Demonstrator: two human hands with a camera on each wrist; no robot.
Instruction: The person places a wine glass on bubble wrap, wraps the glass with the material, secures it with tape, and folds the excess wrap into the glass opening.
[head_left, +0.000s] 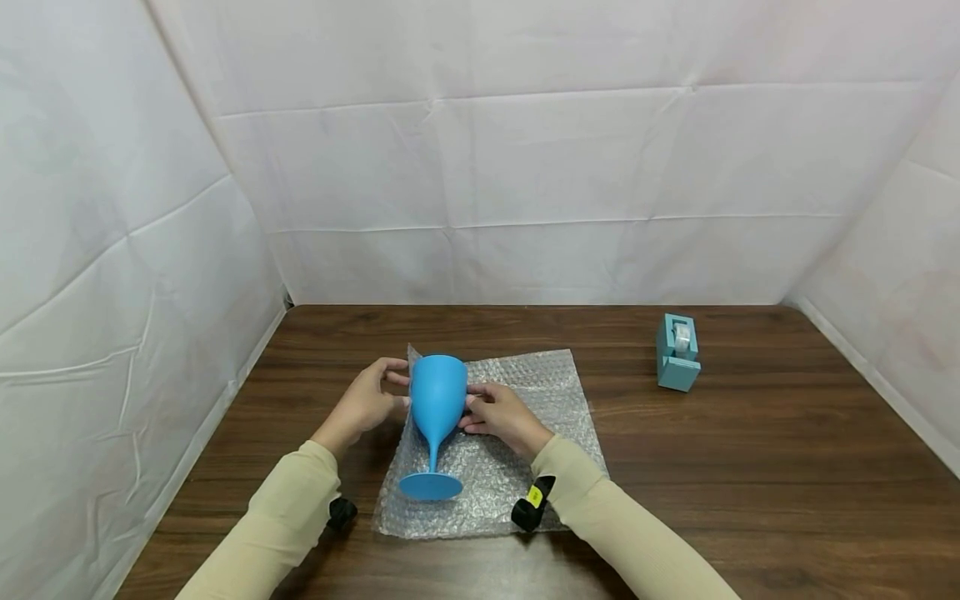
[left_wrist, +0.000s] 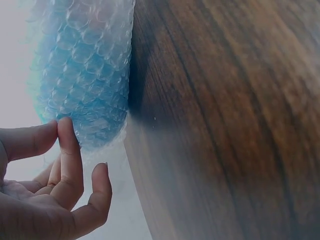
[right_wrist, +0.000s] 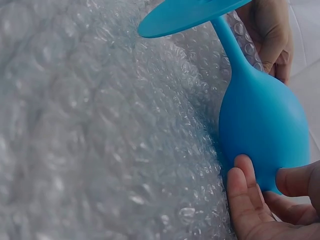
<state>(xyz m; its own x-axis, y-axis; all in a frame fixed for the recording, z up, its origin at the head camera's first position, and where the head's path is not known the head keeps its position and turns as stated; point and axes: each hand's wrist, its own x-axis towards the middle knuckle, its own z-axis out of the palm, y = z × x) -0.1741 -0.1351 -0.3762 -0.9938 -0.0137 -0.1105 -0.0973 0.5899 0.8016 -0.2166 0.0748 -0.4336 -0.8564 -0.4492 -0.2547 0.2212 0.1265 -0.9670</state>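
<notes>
A blue goblet (head_left: 438, 392) lies on its side on a sheet of bubble wrap (head_left: 498, 479), its round foot toward me and its bowl pointing away. My left hand (head_left: 366, 405) pinches the sheet's left edge between thumb and finger. Seen from the left wrist, the raised bubble wrap (left_wrist: 87, 65) covers the goblet, whose blue shows through. My right hand (head_left: 508, 417) is at the right side of the bowl. In the right wrist view, thumb and fingers hold the goblet (right_wrist: 265, 120) near its rim, with fingertips against the bowl.
A teal tape dispenser (head_left: 677, 354) with a roll of clear tape stands at the right back of the dark wooden table (head_left: 750, 483). White cloth walls (head_left: 525, 167) enclose the table at the back and both sides.
</notes>
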